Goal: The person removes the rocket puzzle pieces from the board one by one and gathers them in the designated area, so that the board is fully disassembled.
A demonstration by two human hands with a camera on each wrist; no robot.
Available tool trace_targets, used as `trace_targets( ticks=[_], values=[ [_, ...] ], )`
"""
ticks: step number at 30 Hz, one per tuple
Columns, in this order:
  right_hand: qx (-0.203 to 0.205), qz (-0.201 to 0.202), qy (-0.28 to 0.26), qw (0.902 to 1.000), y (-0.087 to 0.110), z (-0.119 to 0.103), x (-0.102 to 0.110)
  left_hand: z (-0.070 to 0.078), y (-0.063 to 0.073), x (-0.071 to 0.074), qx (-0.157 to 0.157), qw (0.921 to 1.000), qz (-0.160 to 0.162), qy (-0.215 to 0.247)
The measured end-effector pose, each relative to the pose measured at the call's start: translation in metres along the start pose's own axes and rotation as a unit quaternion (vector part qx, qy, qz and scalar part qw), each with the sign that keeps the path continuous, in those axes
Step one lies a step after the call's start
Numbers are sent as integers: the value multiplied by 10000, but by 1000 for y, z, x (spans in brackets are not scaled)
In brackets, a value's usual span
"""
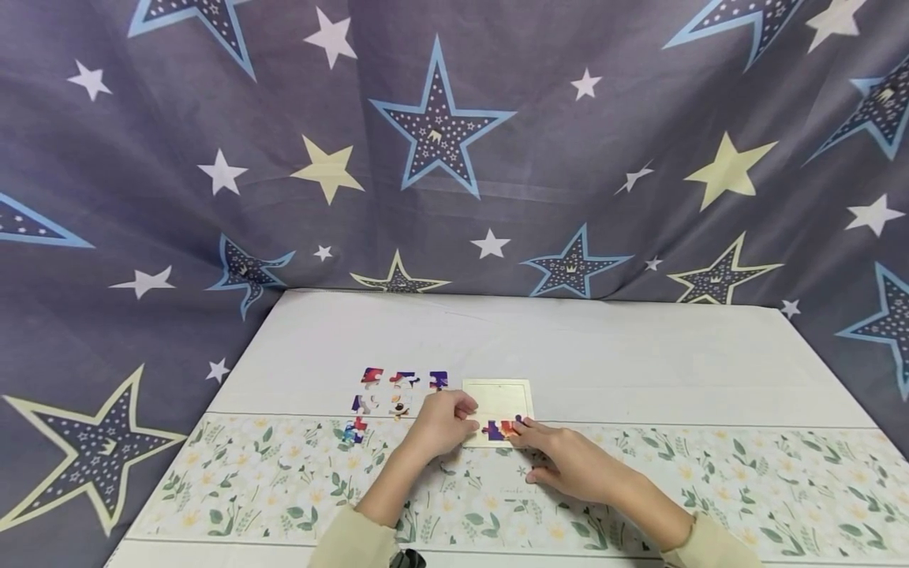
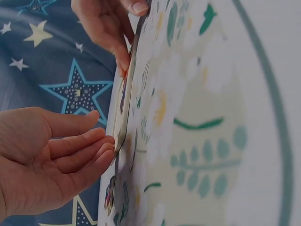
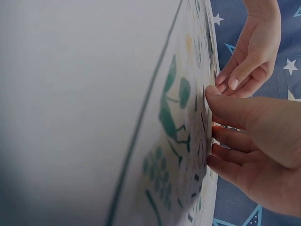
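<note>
A shallow square puzzle tray (image 1: 500,401) lies on the table, pale and mostly bare inside. Along its near edge sit purple and orange jigsaw pieces (image 1: 494,431). The fingertips of my right hand (image 1: 575,467) rest on the pieces at the tray's near right corner, partly covering them; its thumb is spread toward me. At the tray's left edge is my left hand (image 1: 436,426), with loosely bent fingers and nothing between them in the left wrist view. To its left lie several loose jigsaw pieces (image 1: 400,405) in rough rows, one partly behind this hand.
The white table (image 1: 639,355) has a floral printed band (image 1: 710,473) across its nearer part. A grey curtain with stars (image 1: 540,173) hangs behind the table and along its sides. A dark object (image 1: 408,558) shows beside the left sleeve.
</note>
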State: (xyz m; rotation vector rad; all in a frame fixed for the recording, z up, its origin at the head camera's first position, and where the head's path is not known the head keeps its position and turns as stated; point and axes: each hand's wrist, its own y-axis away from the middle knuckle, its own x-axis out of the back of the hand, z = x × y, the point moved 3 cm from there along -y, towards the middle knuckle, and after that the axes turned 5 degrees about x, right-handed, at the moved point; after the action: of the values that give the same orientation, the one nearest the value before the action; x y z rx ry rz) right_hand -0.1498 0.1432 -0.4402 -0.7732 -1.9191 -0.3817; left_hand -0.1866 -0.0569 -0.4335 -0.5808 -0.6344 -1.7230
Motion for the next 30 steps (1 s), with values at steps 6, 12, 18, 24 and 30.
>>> trace_targets(
  ticks=[6, 12, 18, 24, 30],
  values=[
    [36, 14, -14, 10000, 0, 0, -1, 6, 5, -6, -141, 9997, -23, -173],
    [34, 10, -33, 10000, 1, 0, 0, 13, 11, -10, -103, 9990, -294, -318],
    [40, 46, -18, 10000, 1, 0, 0, 17, 12, -10, -129, 9979, -551, -313],
    [66, 61, -14, 10000, 2, 0, 0, 18, 9, -9, -95, 9977, -642, -180],
    [89, 109, 8, 9999, 1, -1, 0, 18, 5, -7, -145, 9968, -670, 419]
  ],
)
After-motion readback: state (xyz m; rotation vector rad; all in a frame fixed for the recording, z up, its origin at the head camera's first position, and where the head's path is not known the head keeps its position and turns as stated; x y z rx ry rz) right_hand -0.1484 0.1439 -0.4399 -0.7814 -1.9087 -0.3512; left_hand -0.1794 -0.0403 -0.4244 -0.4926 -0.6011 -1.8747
